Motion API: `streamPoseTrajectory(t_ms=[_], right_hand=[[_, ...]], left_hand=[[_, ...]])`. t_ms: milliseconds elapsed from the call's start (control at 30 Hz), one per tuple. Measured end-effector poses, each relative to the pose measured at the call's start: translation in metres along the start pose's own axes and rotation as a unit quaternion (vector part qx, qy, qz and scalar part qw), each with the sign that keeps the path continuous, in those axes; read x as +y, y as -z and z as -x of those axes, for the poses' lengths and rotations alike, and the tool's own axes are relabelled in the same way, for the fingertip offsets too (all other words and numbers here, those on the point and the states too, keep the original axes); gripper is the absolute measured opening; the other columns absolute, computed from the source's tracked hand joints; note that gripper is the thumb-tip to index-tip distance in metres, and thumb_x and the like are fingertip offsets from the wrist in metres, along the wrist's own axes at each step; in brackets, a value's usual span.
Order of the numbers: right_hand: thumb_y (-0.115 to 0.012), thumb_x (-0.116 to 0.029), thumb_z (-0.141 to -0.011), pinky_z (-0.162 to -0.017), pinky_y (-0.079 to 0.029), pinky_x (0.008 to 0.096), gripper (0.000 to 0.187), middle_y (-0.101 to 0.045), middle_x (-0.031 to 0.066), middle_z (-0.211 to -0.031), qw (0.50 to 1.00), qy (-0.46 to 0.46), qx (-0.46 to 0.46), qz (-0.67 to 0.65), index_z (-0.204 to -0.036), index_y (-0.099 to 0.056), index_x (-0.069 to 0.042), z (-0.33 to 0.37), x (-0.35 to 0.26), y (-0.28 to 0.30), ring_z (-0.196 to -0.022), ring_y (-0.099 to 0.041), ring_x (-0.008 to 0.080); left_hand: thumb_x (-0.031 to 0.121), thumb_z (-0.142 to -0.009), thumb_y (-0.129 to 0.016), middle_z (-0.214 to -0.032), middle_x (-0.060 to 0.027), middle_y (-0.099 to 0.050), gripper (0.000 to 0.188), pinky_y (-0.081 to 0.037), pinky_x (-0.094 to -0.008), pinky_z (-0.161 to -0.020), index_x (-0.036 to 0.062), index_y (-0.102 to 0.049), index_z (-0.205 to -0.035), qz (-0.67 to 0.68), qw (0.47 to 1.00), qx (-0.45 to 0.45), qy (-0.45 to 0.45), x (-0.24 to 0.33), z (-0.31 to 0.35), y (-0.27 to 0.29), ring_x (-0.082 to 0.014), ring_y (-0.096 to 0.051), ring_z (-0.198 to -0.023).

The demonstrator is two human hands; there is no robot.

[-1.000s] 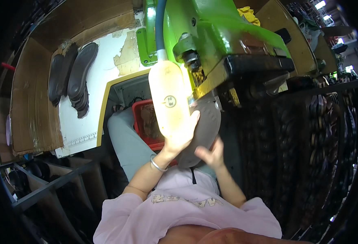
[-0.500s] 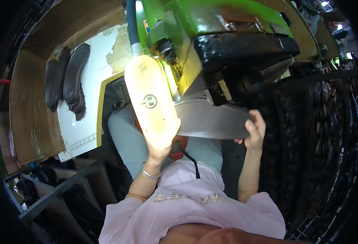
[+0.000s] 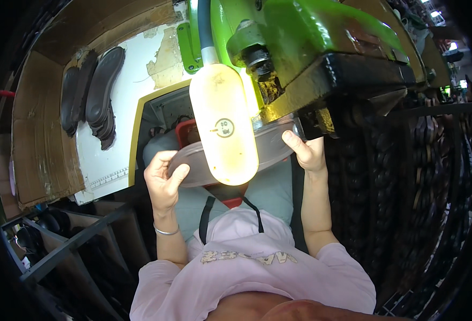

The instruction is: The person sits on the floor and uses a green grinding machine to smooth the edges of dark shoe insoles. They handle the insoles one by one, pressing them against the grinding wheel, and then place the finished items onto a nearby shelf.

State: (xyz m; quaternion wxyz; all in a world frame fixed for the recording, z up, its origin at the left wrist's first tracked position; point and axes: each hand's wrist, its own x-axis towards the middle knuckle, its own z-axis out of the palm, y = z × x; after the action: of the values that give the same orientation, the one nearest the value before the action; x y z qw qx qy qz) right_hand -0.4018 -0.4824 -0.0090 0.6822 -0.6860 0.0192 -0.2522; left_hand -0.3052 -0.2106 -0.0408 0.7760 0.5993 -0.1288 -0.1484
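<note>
A cramped workshop surrounds a white desk (image 3: pixel 134 85) with a yellow edge, a ruler strip (image 3: pixel 106 182) along its near side and brown cardboard walls (image 3: pixel 46 134) around its left and far sides. On it, two dark stacks of shoe soles (image 3: pixel 103 88) lie side by side. A green machine (image 3: pixel 332 27) with a black lower housing (image 3: pixel 372 72) fills the upper right, and a glowing oval lamp (image 3: pixel 224 117) on a blue-grey neck (image 3: pixel 206 27) hangs in front of it. Below the machine, above the seated person's lap, a dark shoe sole (image 3: pixel 190 166) is held crosswise, its middle hidden by the lamp. The left hand (image 3: pixel 163 182), with a silver bangle (image 3: pixel 166 232) at the wrist, has a narrow grip closed on the left end, thumb on the near side. The right hand (image 3: pixel 308 152) grips the other end, thumb on top, close beside the machine's lower parts; whether the sole touches them cannot be told. A red bin (image 3: pixel 186 134) shows behind the sole, partly covered, and a dark metal shelf rack (image 3: pixel 70 254) stands at lower left.
</note>
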Motion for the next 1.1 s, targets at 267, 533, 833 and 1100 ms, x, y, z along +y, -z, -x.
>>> streamPoseTrajectory(t_ms=[267, 533, 833, 1100], right_hand=[[-0.059, -0.009, -0.087, -0.048, -0.042, 0.0209, 0.026, -0.061, 0.0064, -0.085, 0.988, -0.065, 0.141, -0.023, -0.108, -0.051, 0.003, 0.012, 0.012, 0.065, -0.062, -0.055, 0.008], [-0.058, -0.008, -0.086, -0.04, -0.032, 0.0157, 0.02, -0.059, 0.0011, -0.079, 0.97, -0.089, 0.216, -0.064, -0.104, -0.054, -0.001, -0.005, 0.008, 0.056, -0.054, -0.048, 0.0018], [-0.058, -0.006, -0.085, -0.039, -0.039, 0.0183, 0.03, -0.06, 0.0092, -0.091, 0.992, -0.078, 0.082, -0.054, -0.112, -0.05, 0.004, 0.01, 0.01, -0.016, -0.06, -0.056, 0.0085], [-0.065, 0.014, -0.074, -0.074, -0.053, 0.0284, 0.04, -0.064, 0.0105, -0.087, 0.995, -0.084, 0.058, -0.011, -0.11, -0.05, 0.01, 0.001, 0.005, -0.03, -0.077, -0.064, 0.0172]], left_hand=[[-0.005, -0.075, -0.067, -0.088, -0.0116, -0.066, 0.019, -0.052, -0.0274, -0.074, -0.0071, -0.059, -0.093, -0.081, 0.992, -0.044, -0.083, -0.014, -0.003, -0.074, -0.0152, -0.064, -0.078], [-0.001, -0.078, -0.068, -0.092, -0.007, -0.063, 0.031, -0.049, -0.0272, -0.076, -0.0027, -0.056, -0.107, -0.108, 0.987, -0.074, -0.092, -0.029, -0.01, -0.079, -0.0146, -0.061, -0.083], [0.001, -0.082, -0.062, -0.089, -0.009, -0.065, 0.018, -0.046, -0.0216, -0.071, -0.0036, -0.055, -0.098, 0.065, 0.995, 0.004, 0.07, -0.006, 0.004, 0.003, -0.0092, -0.059, -0.077], [0.005, -0.083, -0.067, -0.077, 0.003, -0.056, 0.016, -0.035, -0.016, -0.055, 0.0055, -0.051, -0.084, -0.064, 0.97, -0.145, 0.182, -0.035, 0.051, 0.021, 0.0001, -0.046, -0.065]])
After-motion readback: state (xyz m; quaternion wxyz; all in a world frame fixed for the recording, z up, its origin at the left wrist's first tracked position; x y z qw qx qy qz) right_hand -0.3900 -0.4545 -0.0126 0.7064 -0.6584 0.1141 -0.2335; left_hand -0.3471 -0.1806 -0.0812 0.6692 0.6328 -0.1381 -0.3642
